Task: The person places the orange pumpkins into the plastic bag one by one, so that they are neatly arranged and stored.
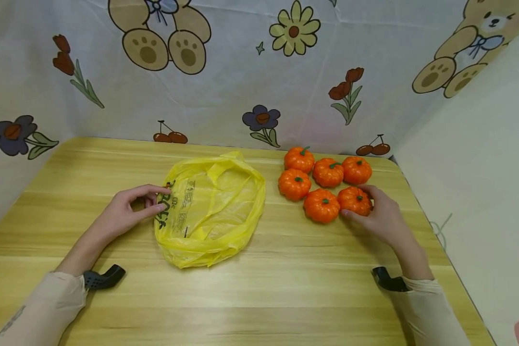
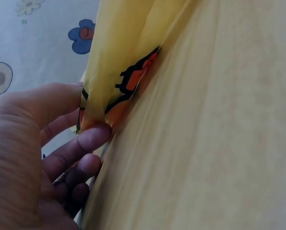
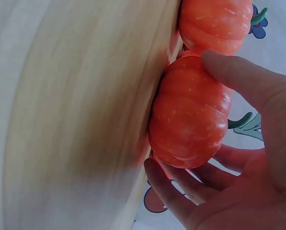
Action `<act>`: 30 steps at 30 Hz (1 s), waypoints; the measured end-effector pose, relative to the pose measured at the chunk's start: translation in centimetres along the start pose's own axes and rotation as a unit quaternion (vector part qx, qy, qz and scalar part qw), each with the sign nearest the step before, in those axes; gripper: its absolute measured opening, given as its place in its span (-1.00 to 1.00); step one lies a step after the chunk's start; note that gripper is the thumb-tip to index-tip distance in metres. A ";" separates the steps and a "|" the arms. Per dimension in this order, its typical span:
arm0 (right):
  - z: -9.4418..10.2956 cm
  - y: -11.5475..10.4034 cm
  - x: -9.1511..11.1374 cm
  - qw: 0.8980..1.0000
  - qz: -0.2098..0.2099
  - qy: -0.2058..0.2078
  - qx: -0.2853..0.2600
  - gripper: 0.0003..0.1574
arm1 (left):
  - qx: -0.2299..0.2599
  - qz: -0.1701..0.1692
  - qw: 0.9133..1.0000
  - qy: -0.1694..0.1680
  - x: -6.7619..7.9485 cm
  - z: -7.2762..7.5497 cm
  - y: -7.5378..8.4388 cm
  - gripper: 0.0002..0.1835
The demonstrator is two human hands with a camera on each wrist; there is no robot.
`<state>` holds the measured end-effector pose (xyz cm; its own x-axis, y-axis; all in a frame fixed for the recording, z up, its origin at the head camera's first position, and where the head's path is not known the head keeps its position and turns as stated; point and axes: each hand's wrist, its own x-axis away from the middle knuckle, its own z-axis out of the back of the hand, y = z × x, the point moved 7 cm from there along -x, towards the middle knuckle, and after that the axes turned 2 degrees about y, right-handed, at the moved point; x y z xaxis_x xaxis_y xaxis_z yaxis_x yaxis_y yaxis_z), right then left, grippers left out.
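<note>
A yellow plastic bag (image 1: 212, 202) lies on the table with its mouth spread in a rough ring. My left hand (image 1: 136, 206) holds the bag's left edge by the printed lettering. In the left wrist view, the yellow film (image 2: 119, 52) runs between the digits of that hand (image 2: 42, 129) and hides some tips. On the right, my right hand (image 1: 380, 211) grips a small orange pumpkin (image 1: 353, 201), thumb on one side and fingers round the other. The right wrist view shows this pumpkin (image 3: 188, 112) beside the table surface, within the hand (image 3: 244, 158).
Several other small pumpkins (image 1: 322, 205) with green stems cluster beside and behind the gripped one. The wooden table (image 1: 251, 298) meets a cloth (image 1: 225, 91) printed with bears and flowers at its back. A pale wall (image 1: 480, 168) borders the right side.
</note>
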<state>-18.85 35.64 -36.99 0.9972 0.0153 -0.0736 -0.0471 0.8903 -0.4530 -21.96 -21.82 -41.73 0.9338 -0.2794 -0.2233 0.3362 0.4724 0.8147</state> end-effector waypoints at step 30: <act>3.0 -6.9 -1.6 0.993 0.047 0.093 -0.051 -0.03 | -0.002 -0.011 1.000 0.000 0.1 0.1 0.4 -0.64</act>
<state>-19.93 30.78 -31.09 0.9607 0.0032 -0.2777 -0.1542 0.8378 -0.5237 -21.73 -21.76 -41.34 0.9258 -0.2908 -0.2414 0.3579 0.4696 0.8070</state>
